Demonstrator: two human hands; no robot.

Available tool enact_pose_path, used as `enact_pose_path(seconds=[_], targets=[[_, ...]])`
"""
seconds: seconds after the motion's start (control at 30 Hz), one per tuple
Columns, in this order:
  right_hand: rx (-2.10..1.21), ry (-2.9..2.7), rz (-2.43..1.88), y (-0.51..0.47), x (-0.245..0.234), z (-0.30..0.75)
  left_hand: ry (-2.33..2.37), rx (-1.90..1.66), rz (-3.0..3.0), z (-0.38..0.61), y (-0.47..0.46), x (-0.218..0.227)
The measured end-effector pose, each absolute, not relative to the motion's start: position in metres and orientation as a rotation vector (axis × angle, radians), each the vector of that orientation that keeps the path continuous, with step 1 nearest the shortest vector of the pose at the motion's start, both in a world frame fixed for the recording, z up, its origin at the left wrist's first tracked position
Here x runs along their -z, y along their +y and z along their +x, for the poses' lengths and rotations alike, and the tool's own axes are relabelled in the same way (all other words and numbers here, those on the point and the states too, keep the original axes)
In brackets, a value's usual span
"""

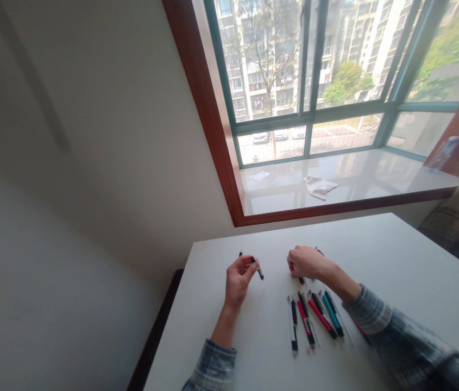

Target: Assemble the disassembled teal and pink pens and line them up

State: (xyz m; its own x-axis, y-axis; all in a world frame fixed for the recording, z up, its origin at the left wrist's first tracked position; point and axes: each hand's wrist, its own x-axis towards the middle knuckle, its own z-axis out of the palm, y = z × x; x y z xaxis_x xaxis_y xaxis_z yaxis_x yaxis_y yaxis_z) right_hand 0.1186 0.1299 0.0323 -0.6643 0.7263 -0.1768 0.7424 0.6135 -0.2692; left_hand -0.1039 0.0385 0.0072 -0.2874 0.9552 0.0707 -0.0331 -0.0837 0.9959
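Observation:
My left hand [240, 278] is raised a little above the white table [376, 260], fingers curled around a black pen [258, 270] held near its tip. My right hand [305, 262] rests closed on the table just right of it, with a dark pen end [301, 280] poking out under the fingers and another tip showing behind the knuckles. Several pens [313, 317] with black, red and teal grips lie side by side on the table directly below my right hand and along my right forearm.
A wood-framed bay window with a glossy sill [376, 174] lies beyond the table; a crumpled white cloth [319, 186] and a paper scrap [259, 176] sit on the sill. A plain wall runs along the left. A dark upholstered object [457, 228] stands at the right.

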Motion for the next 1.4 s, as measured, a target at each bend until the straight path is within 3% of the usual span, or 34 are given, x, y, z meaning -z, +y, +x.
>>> enact_pose_path(seconds=[0.23,0.57,0.87,1.4], targets=[[0.543,2.889,1.183,0.126,-0.046,0.119,1.423,-1.489,1.166,-0.106,0.04,0.001],[0.87,3.269,1.29,0.133,-0.067,0.126,1.541,-1.378,1.418,-0.1,0.034,0.005],[1.188,3.452,0.954,0.109,-0.087,0.107,1.528,-1.346,1.482,-0.096,0.031,-0.005],[1.139,3.399,0.853,0.108,-0.077,0.099,1.412,-1.341,1.502,-0.093,0.032,-0.014]])
